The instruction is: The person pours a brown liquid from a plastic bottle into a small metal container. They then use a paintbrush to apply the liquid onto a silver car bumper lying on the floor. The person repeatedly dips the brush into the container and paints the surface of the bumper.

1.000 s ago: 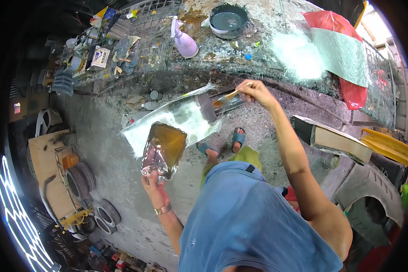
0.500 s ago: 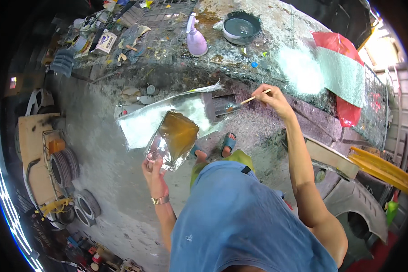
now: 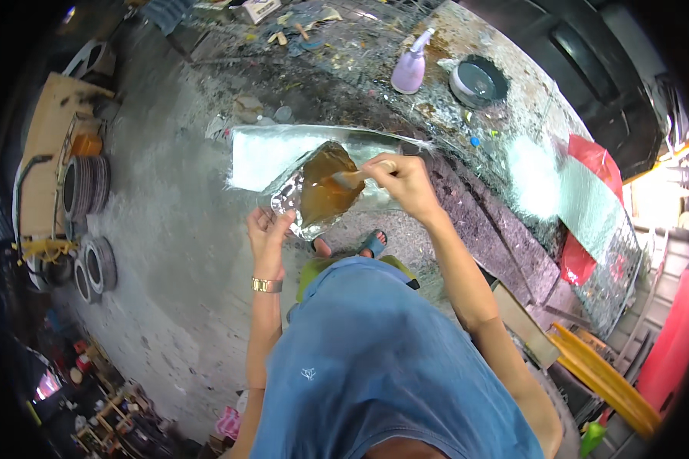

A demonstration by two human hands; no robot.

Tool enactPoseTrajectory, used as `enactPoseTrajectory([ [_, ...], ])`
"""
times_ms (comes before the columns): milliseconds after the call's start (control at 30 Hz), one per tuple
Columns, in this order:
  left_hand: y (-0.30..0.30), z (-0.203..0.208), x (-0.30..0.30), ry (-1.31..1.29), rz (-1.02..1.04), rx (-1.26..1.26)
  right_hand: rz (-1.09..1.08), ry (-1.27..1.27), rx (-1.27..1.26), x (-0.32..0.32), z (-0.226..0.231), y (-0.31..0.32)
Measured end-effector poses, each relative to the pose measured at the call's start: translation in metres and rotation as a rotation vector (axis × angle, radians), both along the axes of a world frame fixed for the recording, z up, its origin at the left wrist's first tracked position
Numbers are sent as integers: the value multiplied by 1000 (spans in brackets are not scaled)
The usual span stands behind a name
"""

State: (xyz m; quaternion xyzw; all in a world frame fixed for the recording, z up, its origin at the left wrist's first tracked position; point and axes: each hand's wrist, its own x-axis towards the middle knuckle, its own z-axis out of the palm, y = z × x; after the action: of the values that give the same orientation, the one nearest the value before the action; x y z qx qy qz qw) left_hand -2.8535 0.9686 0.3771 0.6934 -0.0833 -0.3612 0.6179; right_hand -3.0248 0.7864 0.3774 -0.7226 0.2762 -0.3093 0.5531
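My left hand (image 3: 269, 237) grips the near-left edge of a foil-lined tray (image 3: 289, 199). A pool of clear amber liquid (image 3: 321, 195) lies in it. Between the fingers of my right hand (image 3: 404, 182) is a brush (image 3: 349, 180), its head down at the liquid on the tray's right side. Beyond and beneath the tray stretches a long pale, shiny sheet of fibrous matting (image 3: 259, 157) with frayed edges. The tray and my right hand cover part of that sheet.
On the stained bench ahead stand a purple spray bottle (image 3: 409, 73) and a dark round tub (image 3: 478, 82) of liquid. Farther right, pale matting (image 3: 589, 195) lies over a red piece (image 3: 578, 258). Tyres (image 3: 86, 187) stand at the left; a yellow beam (image 3: 601, 375) lies right.
My right hand has brought the brush left, from over the sheet's right end to the liquid in the tray. The tray has come up slightly, and the whole view has turned.
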Motion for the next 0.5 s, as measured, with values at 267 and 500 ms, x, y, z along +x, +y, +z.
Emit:
enactPoseTrajectory([
  [267, 21, -2, 36, 13, 104, -18, 22, 182, 175, -28, -21, 9],
  [500, 26, -6, 54, 18, 27, -21, 22, 404, -11, -36, 31, 9],
])
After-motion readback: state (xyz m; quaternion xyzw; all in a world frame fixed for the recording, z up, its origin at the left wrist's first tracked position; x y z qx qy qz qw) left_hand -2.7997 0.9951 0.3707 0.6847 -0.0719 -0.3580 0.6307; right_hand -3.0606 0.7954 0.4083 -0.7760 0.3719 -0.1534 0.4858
